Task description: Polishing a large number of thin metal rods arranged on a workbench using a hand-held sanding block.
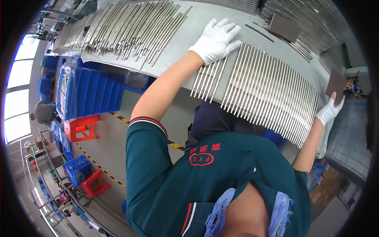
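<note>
My left hand, in a white glove, lies with spread fingers over the far ends of a small group of metal rods. To its right, a wide row of shiny metal rods lies side by side, their near ends jutting past the table's front edge. At the row's right end is my right hand, also gloved but with bare fingertips showing. Its fingers pinch the lower edge of a dark brown square sheet that looks like sandpaper.
A large heap of rods covers the table's left part. Beyond the row lie a second brown sheet, a black drill bit and loose thin rods. Blue crates and a red stool stand left. Another person is far left.
</note>
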The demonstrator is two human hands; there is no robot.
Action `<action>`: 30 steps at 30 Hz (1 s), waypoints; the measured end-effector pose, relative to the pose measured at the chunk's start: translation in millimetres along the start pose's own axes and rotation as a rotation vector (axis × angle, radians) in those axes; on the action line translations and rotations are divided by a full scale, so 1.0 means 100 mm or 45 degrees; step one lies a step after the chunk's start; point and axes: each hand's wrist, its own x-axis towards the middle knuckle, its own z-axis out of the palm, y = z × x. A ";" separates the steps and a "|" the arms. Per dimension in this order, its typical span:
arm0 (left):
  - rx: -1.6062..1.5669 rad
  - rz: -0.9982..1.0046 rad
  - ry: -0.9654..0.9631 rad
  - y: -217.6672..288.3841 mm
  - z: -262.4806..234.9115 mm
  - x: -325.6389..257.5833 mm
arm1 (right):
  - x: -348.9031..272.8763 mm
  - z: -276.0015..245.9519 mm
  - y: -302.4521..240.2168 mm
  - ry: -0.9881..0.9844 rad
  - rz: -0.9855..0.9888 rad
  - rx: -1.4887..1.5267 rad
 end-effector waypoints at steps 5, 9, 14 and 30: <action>0.082 -0.091 0.001 -0.20 -0.08 -0.13 | 0.01 0.00 0.01 -0.036 -0.025 0.003; 0.082 0.008 0.046 -0.02 -0.05 -0.03 | 0.00 0.01 -0.01 -0.035 0.007 -0.009; -0.120 0.152 0.054 0.37 0.04 0.21 | -0.02 0.02 -0.02 -0.004 -0.006 -0.003; -2.249 -0.975 0.432 0.03 -0.57 -0.61 | -0.04 0.01 -0.07 -0.014 0.004 -0.019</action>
